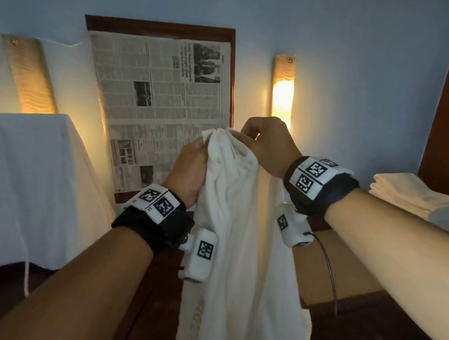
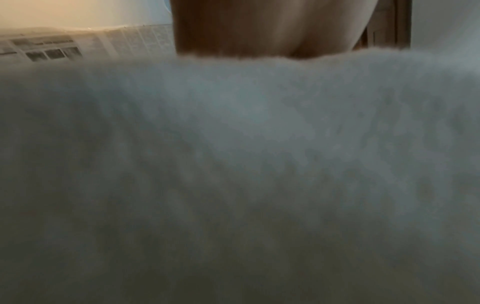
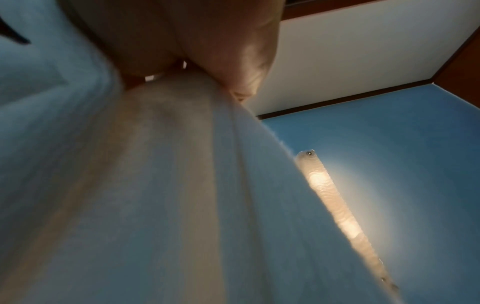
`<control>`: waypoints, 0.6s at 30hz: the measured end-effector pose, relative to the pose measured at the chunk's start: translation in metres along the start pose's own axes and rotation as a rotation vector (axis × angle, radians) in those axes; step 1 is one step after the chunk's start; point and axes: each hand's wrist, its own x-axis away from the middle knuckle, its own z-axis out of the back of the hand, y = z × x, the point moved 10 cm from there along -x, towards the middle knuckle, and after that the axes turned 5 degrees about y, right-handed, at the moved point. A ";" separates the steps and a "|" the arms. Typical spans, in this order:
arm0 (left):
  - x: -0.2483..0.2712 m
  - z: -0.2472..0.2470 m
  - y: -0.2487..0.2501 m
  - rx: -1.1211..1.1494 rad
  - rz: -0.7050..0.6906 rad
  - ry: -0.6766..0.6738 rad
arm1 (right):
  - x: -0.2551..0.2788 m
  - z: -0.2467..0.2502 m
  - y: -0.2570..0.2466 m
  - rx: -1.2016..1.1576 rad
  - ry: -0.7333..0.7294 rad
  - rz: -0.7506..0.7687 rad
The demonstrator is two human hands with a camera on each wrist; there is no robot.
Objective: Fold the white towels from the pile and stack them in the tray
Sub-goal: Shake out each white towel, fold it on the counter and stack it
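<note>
- Head view: left hand point(image 1: 191, 169) and right hand point(image 1: 269, 146) are both pinching the top edge of one white towel point(image 1: 235, 235), fingers curled into the cloth, raised in front of the newspaper-covered frame point(image 1: 161, 95).
- Towel is hanging bunched in long vertical folds — lifted high, likely so its own weight is pulling it straight before folding.
- Hands are sitting close together, so the edge is gathered, not yet spread; a judgement — they are hunting for corners.
- Folded towels point(image 1: 414, 197) are lying stacked at far right; whatever holds them is hidden.
- Right wrist view: fingers point(image 3: 241, 67) are clamping cloth beside the wall lamp point(image 3: 335, 197).
- Left wrist view: mostly blurred cloth.
</note>
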 end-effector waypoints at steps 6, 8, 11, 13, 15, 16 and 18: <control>0.003 0.030 0.019 -0.098 -0.080 0.124 | 0.052 -0.031 0.000 -0.033 -0.176 -0.012; 0.008 0.043 0.024 -0.079 -0.076 0.131 | 0.079 -0.048 0.020 0.039 -0.308 -0.089; 0.020 0.060 0.036 -0.026 -0.044 0.092 | 0.119 -0.065 0.071 0.191 -0.443 -0.262; 0.029 0.072 0.046 -0.020 -0.044 0.110 | 0.133 -0.065 0.098 0.205 -0.434 -0.352; 0.037 0.078 0.053 -0.083 -0.058 0.100 | 0.128 -0.060 0.099 0.117 -0.325 -0.360; 0.040 0.078 0.053 -0.117 -0.059 0.076 | 0.118 -0.057 0.085 0.048 -0.263 -0.306; 0.046 0.076 0.047 -0.153 -0.040 0.036 | 0.097 -0.057 0.046 -0.112 -0.180 -0.198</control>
